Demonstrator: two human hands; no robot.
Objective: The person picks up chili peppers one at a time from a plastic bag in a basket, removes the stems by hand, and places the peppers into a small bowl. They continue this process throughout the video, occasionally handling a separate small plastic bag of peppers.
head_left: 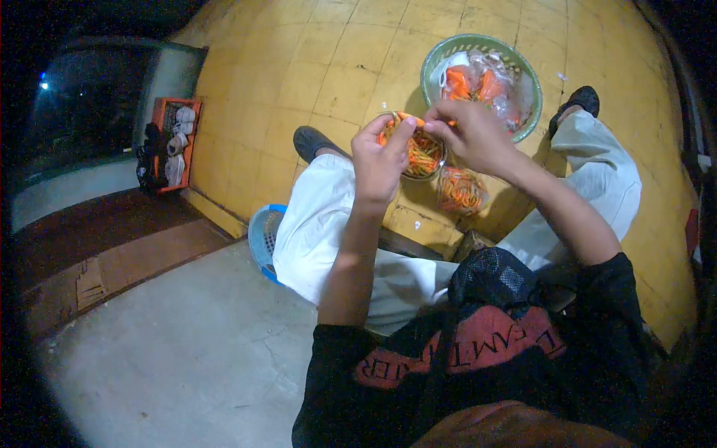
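Note:
An orange chili pepper (pixel 410 119) is pinched between the fingers of my left hand (pixel 382 158). My right hand (pixel 472 136) touches the other end of it, its thumb and forefinger pressed together. Just below both hands, a round bowl (pixel 423 178) holds many orange and green chili peppers (pixel 424 154). Beside the bowl lies a clear plastic bag (pixel 461 190) filled with more orange peppers. Behind my right hand, a green basket (pixel 535 89) contains plastic bags and orange peppers.
My feet in dark shoes stand on the yellow tiled floor (pixel 314 82), either side of the bowl and basket. A blue basket (pixel 263 239) is by my left leg. An orange rack (pixel 188 148) with shoes stands at the left, near a grey floor.

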